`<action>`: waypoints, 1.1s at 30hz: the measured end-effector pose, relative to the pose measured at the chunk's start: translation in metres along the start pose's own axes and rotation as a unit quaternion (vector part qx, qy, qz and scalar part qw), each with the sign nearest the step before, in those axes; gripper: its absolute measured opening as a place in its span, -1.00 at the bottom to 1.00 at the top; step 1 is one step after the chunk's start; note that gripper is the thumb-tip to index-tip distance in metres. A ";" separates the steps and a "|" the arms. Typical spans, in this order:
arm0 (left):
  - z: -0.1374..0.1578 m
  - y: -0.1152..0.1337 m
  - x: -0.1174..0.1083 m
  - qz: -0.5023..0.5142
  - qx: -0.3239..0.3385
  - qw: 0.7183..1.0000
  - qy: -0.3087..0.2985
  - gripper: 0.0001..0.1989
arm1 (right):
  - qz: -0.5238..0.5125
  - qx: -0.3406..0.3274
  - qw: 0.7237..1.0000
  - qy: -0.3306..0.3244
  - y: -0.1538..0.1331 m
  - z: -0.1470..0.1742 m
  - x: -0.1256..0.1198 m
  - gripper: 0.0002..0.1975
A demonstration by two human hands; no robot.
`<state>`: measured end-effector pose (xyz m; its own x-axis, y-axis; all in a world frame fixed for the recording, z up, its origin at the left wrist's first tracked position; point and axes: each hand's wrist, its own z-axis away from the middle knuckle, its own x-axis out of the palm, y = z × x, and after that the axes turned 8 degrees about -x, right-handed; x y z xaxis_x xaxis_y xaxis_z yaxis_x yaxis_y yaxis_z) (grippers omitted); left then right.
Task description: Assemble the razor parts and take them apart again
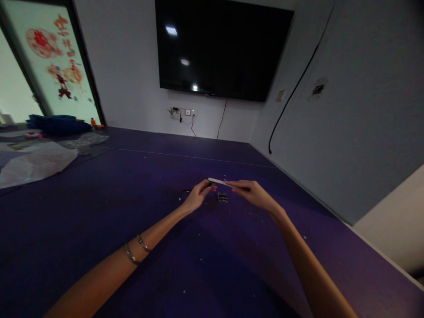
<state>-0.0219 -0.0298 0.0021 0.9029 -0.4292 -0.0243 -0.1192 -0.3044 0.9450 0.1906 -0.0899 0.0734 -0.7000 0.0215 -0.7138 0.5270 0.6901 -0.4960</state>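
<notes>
My left hand (198, 194), two bracelets on its wrist, is closed with the fingertips round a small dark piece (211, 183), mostly hidden by the fingers. From the right, my right hand (248, 191) pinches a thin white stick (217, 181). Its rounded far end lies over the dark piece, and I cannot tell whether the two touch. Below and between the hands, a small dark rectangular part (222, 197) with lighter strips rests on the purple surface (198, 282). Its exact kind is too small to make out.
Tiny white scraps (184, 291) are scattered over the surface. Clear plastic sheeting (43, 163) and a dark blue cloth heap (59, 124) lie at the left. A television (221, 48) hangs on the back wall, and a black cable (294, 88) dangles at the right.
</notes>
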 end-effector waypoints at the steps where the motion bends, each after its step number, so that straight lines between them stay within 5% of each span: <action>1: 0.001 0.001 0.000 -0.004 0.002 1.000 -0.005 -0.83 | -0.005 0.002 1.000 -0.011 -0.001 0.000 -0.001 -0.66; 33: -0.002 -0.011 -0.004 0.082 -0.071 0.992 -0.063 -0.63 | -0.012 -0.016 0.999 -0.036 -0.001 0.002 -0.012 -0.67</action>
<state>-0.0232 -0.0229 -0.0076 0.8160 -0.5691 0.1010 -0.1927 -0.1030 0.9758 0.1992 -0.0920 0.0812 -0.6754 -0.0474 -0.7359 0.4938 0.7122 -0.4990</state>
